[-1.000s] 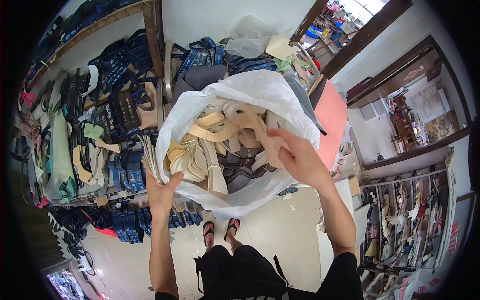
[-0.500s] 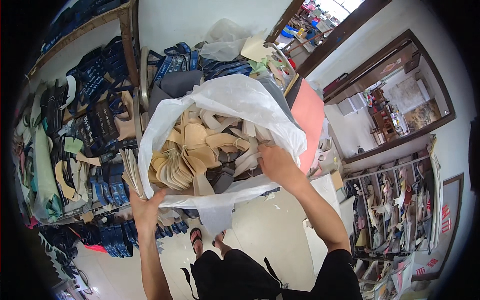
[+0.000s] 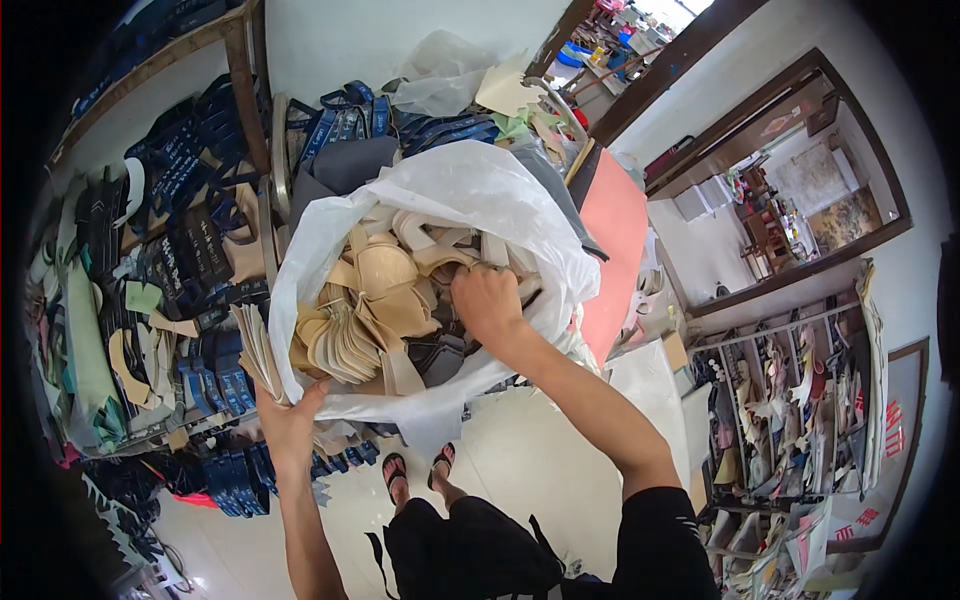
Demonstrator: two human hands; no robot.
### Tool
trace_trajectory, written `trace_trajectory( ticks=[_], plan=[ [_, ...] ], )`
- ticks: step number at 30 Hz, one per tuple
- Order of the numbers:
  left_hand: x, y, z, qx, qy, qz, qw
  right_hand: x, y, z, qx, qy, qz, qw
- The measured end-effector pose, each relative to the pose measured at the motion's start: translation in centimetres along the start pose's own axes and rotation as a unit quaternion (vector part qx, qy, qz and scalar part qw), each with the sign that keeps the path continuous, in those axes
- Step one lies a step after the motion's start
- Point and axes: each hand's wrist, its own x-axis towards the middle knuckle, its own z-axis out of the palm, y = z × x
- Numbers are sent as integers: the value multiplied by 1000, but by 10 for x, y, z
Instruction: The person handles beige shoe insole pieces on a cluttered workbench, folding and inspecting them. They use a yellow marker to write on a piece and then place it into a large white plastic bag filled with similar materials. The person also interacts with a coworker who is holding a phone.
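Note:
A big white plastic bag (image 3: 465, 180) gapes wide in front of me, packed with flat cut pieces in beige, tan and dark grey. Among them lies a tied, fanned bundle of beige pieces (image 3: 345, 345), beside rounded tan pieces (image 3: 385, 272). My left hand (image 3: 290, 420) is at the bag's near left rim, its thumb by the plastic, closed on a stack of thin beige pieces (image 3: 258, 350) that stands up outside the bag. Inside the bag my right hand (image 3: 490, 308) is closed, knuckles up, against the beige pieces; its fingertips are hidden.
A rack of blue straps (image 3: 190, 140) and cut pieces fills the left. Behind the bag are a dark grey roll (image 3: 355, 160) and clear plastic (image 3: 435, 75). A pink sheet (image 3: 612, 250) leans at its right. Shelves of scraps (image 3: 785, 410) stand further right.
My right hand has moved left and slightly up, from the bag's right side toward its middle. Tan pieces there have shifted. My left hand stays at the rim with the stack.

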Motion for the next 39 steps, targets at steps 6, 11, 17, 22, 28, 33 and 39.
trace_trajectory(
  ticks=[6, 11, 17, 22, 28, 33, 39],
  plan=[
    [-5, 7, 0, 14, 23, 1, 1000, 1, 36, -8, 146, 78, 29, 986],
    [-3, 4, -3, 3, 21, 18, 1000, -14, 74, -64, 471, 4, 123, 873],
    [-1, 9, -5, -21, -15, 1, 1000, -27, 91, -79, 695, 91, 147, 698],
    [1, 9, -8, -20, -14, -7, 1000, -24, 96, -94, 711, 162, 156, 666],
    [2, 4, -9, -16, -24, 7, 1000, -39, 82, -117, 848, 204, 128, 472],
    [-1, 9, -5, -40, -15, 7, 999, -39, 89, -109, 806, 196, 133, 542],
    [-1, 4, 4, -55, -23, -2, 998, -14, 27, -68, 429, 382, 52, 817]
  ],
)
